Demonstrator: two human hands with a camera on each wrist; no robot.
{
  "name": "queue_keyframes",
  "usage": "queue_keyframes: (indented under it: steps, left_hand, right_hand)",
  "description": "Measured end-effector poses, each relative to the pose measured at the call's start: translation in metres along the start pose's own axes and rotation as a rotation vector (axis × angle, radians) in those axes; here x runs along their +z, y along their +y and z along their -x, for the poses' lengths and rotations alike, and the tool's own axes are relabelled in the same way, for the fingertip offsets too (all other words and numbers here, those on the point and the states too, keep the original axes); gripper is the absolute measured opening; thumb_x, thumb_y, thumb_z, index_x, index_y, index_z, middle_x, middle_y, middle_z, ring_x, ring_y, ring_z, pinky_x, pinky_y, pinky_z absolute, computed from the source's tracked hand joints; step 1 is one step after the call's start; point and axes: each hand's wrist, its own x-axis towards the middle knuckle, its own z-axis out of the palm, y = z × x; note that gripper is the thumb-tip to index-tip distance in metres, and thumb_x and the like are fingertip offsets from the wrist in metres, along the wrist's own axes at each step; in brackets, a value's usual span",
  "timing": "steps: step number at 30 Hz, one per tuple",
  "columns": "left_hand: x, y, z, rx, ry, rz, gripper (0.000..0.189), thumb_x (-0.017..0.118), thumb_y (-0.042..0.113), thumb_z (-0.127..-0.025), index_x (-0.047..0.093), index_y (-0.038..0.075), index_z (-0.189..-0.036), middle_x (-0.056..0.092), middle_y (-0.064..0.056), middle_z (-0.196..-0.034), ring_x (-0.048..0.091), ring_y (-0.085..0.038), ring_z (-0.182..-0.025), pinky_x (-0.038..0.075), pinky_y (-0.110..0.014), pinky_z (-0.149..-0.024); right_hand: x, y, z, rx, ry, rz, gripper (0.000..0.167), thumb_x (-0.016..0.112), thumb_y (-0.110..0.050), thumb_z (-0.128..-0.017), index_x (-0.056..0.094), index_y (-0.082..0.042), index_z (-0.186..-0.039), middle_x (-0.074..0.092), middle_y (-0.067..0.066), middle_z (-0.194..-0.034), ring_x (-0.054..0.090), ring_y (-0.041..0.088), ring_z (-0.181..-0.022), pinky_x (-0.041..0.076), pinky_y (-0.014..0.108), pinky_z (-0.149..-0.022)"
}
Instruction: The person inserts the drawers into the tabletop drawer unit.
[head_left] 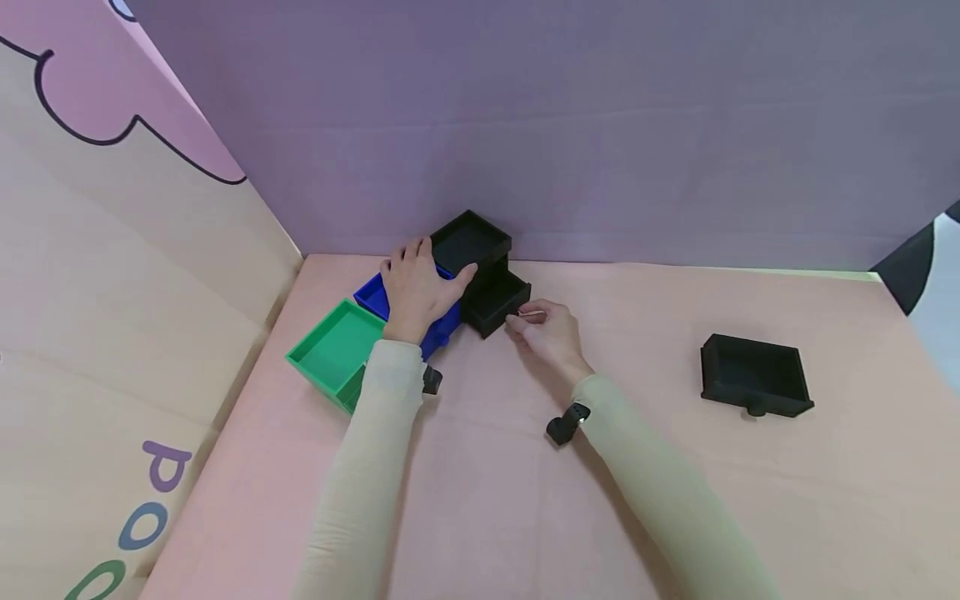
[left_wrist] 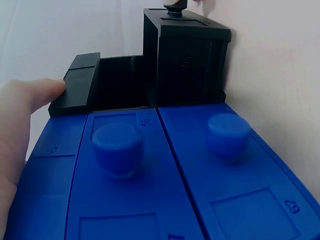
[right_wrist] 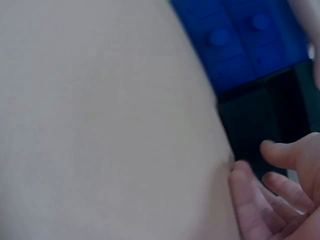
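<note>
A black drawer cabinet (head_left: 471,240) stands against the back wall, with a black drawer (head_left: 495,302) pulled partly out of its lower part. My left hand (head_left: 416,292) grips across the cabinets from above; its thumb (left_wrist: 45,94) touches the black cabinet's upper edge, and the fingertips are hidden behind. Under that hand is a blue cabinet (left_wrist: 135,175) with two knobbed fronts, joined side by side with the black one. My right hand (head_left: 551,335) is at the black drawer's front, thumb and index finger pinching at its knob (left_wrist: 176,7), which the fingers partly cover.
A green cabinet (head_left: 335,346) adjoins the blue one on the left, partly behind the left sleeve. Off to the right, a separate black drawer (head_left: 756,375) lies on the pink cloth (head_left: 510,500). A purple wall (head_left: 600,150) rises behind.
</note>
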Motion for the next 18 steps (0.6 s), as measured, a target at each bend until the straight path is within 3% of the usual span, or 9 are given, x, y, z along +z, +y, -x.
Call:
queue_keyframes:
  steps: [9,18]
  left_hand:
    - [-0.0026,0.002,0.0002,0.0,-0.005,0.004,0.097,0.052,0.073,-0.096,0.04,0.005,-0.163,0.043,-0.019,-0.168,0.036,-0.043,-0.155,0.025,-0.066,-0.127]
    - [-0.0018,-0.0001,0.0007,-0.003,0.008,0.004,0.096,0.053,0.073,-0.096,0.041,0.005,-0.163,0.044,-0.019,-0.167,0.036,-0.043,-0.155,0.026,-0.065,-0.127]
  right_hand:
    - [-0.002,0.0006,0.0013,-0.022,0.015,-0.019,0.025,0.077,-0.015,-0.099,0.073,0.002,-0.116,0.08,0.023,-0.107,0.076,0.012,-0.072,0.063,0.022,-0.069]
    - [0.0034,0.0033,-0.0039,-0.027,0.021,-0.062,0.026,0.075,-0.012,-0.099,0.072,0.004,-0.12,0.079,0.024,-0.108,0.074,0.009,-0.07,0.062,0.02,-0.066]
